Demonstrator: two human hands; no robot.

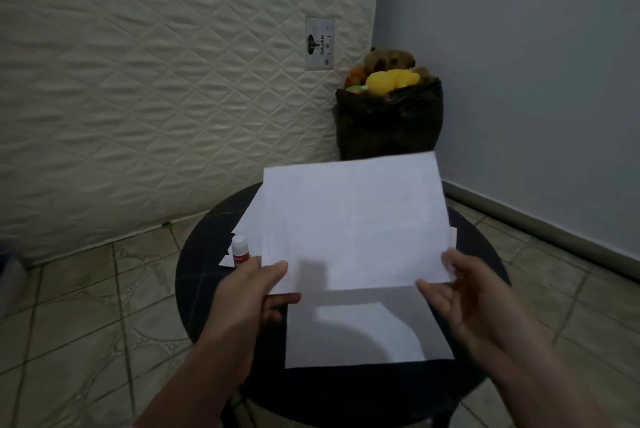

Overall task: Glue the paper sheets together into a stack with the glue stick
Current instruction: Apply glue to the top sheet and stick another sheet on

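Note:
I hold a white paper sheet (pixel 356 223) in the air above the round black table (pixel 197 275). My left hand (pixel 249 292) pinches its near left corner and my right hand (pixel 460 292) grips its near right edge. Another white sheet (pixel 363 337) lies flat on the table below, partly in shadow. More sheets (pixel 251 226) lie further back, mostly hidden by the lifted sheet. A glue stick (pixel 239 249) with a white cap and red label stands upright just beyond my left hand.
A quilted mattress (pixel 156 81) leans against the wall on the left. A dark bag (pixel 388 122) stuffed with toys stands in the corner behind the table. Tiled floor (pixel 86 323) surrounds the table; a blue-grey wall (pixel 536 63) is on the right.

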